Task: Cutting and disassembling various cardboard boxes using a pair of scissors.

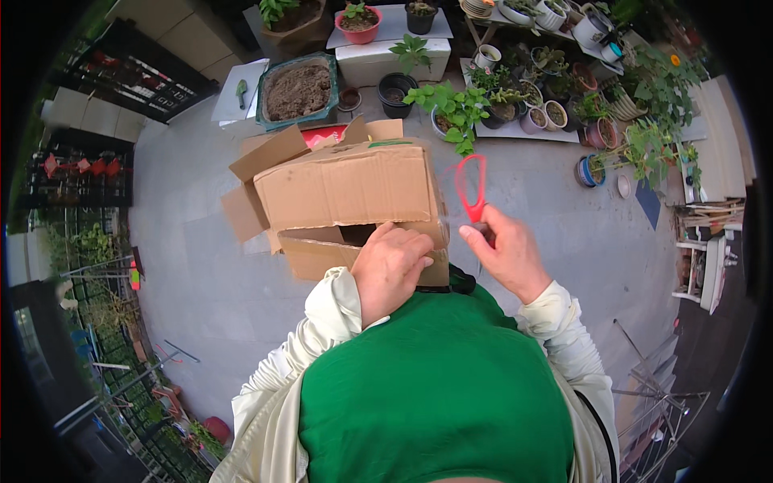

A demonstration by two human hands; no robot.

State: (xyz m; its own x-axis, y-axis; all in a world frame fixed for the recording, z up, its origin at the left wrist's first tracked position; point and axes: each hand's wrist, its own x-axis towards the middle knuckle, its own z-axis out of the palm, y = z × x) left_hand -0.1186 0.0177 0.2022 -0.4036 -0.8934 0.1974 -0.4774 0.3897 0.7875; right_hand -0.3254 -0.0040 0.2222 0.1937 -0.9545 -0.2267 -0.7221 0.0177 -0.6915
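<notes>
A brown cardboard box (342,189) stands right in front of me, with a gap along the side facing me. My left hand (392,270) grips the flap beside that gap, its fingers curled over the edge. To the right of the box, my right hand (509,251) is closed around a pair of scissors (472,193). Their red handle loops stick up beyond my fingers, and the blades are mostly hidden by the hand. More cardboard flaps (245,211) spread out at the box's far left side.
Beyond the box is a green-rimmed tub of soil (296,90). A small green trowel (241,94) lies on a white board left of it. Several potted plants (455,113) crowd the far right. A metal rack (662,394) stands at the lower right, on the grey floor (193,266).
</notes>
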